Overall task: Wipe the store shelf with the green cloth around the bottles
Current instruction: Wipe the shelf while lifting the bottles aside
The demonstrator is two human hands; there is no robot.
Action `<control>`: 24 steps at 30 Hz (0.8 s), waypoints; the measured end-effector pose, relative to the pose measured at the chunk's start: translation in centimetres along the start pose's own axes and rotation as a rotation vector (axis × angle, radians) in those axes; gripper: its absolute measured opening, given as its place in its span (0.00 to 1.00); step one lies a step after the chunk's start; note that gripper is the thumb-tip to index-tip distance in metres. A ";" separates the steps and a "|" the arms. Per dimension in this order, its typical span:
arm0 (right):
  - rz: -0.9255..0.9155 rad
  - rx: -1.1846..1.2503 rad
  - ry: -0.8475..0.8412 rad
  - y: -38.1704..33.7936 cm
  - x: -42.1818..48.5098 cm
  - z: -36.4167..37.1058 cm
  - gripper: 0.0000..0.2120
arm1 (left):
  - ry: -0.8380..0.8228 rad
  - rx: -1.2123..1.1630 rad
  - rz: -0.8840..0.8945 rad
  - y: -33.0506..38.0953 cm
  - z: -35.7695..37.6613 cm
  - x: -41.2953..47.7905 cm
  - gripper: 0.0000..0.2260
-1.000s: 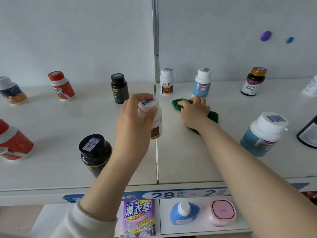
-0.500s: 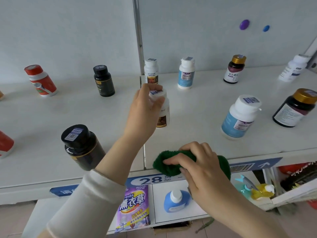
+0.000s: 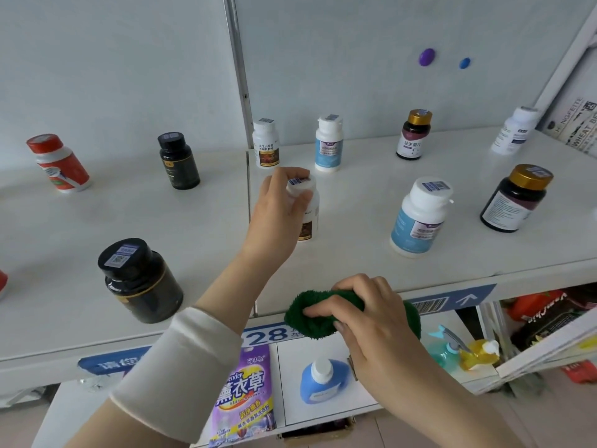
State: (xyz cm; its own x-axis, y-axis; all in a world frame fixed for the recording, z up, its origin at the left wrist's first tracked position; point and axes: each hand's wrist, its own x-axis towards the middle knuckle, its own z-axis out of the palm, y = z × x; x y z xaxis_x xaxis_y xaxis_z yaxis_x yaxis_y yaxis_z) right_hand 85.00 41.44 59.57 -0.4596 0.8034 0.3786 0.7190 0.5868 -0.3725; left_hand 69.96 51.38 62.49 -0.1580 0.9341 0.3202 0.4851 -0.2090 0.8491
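Eleven bottles (image 3: 58, 164) (image 3: 179, 162) (image 3: 266, 144) (image 3: 329, 145) (image 3: 414, 137) (image 3: 515, 132) (image 3: 309, 218) (image 3: 418, 221) (image 3: 516, 202) (image 3: 140, 282) (image 3: 2, 282) up top — one cropped at left, two wall magnets (image 3: 426, 56) (image 3: 464, 63), one green cloth (image 3: 310, 323), two hands (image 3: 277, 218) (image 3: 371, 318)

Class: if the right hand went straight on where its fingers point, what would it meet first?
Probably the left forearm, just beyond the green cloth, though depth is unclear.
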 end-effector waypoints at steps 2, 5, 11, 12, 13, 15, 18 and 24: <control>0.009 0.016 -0.025 0.0 0.1 0.0 0.17 | 0.004 0.010 0.015 0.0 0.0 -0.5 0.13; 0.012 0.107 -0.084 0.4 0.0 -0.4 0.19 | 0.093 0.055 0.057 0.2 -0.8 -2.0 0.16; 0.261 1.178 -0.198 0.5 -2.3 -2.6 0.17 | 0.191 -0.309 0.177 1.1 -3.2 -10.8 0.12; 0.340 1.391 -0.232 0.4 -2.7 -2.5 0.17 | 0.133 -0.318 0.166 1.0 -3.3 -12.4 0.13; 0.421 1.577 -0.272 0.1 -2.7 -2.2 0.18 | 0.059 -0.296 0.129 0.8 -3.3 -13.9 0.14; 0.567 1.753 -0.354 -0.1 -3.0 -1.2 0.27 | -0.089 -0.239 0.001 0.3 -3.1 -15.9 0.16; 0.613 1.603 -0.502 -1.1 -2.0 1.0 0.20 | -0.111 -0.261 -0.106 -0.3 -3.3 -17.3 0.14; 0.655 1.805 -0.759 -3.3 -3.4 3.0 0.21 | 0.217 -0.246 -0.251 -1.8 -4.9 -20.0 0.06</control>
State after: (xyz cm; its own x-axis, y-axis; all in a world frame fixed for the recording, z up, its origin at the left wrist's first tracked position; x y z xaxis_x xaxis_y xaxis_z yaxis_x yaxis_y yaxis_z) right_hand 82.64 37.13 56.95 -0.8215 0.4843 -0.3012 -0.1635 -0.7059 -0.6892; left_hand 68.00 31.67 56.60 -0.4356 0.8877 0.1494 0.1922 -0.0704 0.9788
